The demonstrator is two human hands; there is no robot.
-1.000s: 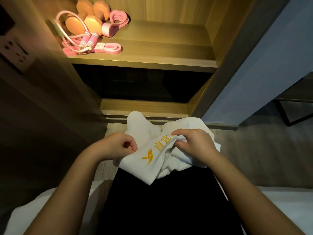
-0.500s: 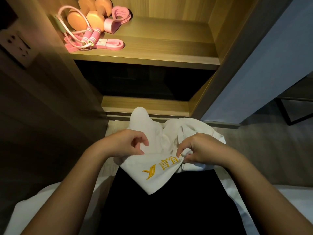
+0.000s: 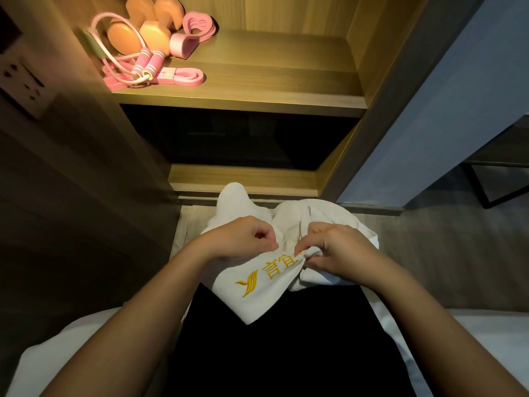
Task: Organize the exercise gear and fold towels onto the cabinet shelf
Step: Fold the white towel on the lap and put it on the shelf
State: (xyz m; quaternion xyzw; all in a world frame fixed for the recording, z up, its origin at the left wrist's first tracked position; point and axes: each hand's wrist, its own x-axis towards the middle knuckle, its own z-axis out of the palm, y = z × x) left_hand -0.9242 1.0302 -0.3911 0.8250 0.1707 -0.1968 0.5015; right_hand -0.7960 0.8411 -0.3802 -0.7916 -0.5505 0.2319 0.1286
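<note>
White terry towel point(image 3: 257, 293) with a yellow stitched logo lies bunched on the lap point(image 3: 286, 353); its far folds are hidden behind the hands. Left hand point(image 3: 243, 239): fingers curl on its edge, tips hidden. Right hand point(image 3: 337, 250): fingers pinch a wad. Pink jump rope point(image 3: 143, 64) and dumbbells point(image 3: 154, 37) on the wooden shelf point(image 3: 272, 87), dumbbells cut off at top.

You see a white towel point(image 3: 254, 306) with yellow lettering, a pink jump rope point(image 3: 148, 61), pink bands point(image 3: 187, 76), orange dumbbells point(image 3: 156, 37), a light-wood shelf point(image 3: 274, 73) and black cloth point(image 3: 272, 356).
</note>
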